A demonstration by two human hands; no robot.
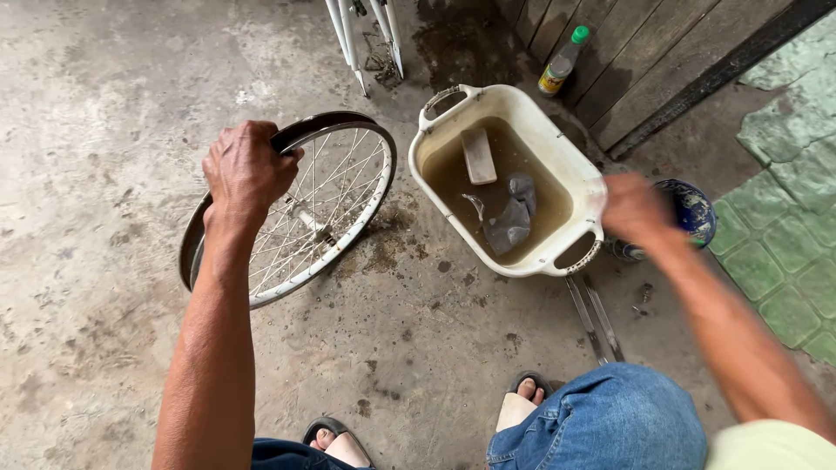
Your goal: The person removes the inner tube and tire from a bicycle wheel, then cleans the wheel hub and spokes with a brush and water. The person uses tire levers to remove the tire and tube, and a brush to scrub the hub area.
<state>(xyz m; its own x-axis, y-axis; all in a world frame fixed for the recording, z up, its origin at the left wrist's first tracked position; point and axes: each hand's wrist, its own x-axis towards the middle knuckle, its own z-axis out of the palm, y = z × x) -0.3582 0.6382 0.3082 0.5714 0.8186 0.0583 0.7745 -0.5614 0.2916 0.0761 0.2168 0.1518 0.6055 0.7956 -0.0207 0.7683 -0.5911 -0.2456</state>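
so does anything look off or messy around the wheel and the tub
The tub holds murky brown water with a block and a grey rag in it. Dark wet stains mark the concrete floor between it and the wheel, which the left hand holds upright. The right hand is blurred.

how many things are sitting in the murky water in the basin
2, maybe more hidden under the cloudy brown water of the white plastic basin: a pale rectangular block toward the far end, and a crumpled grey rag-like piece toward the near end.
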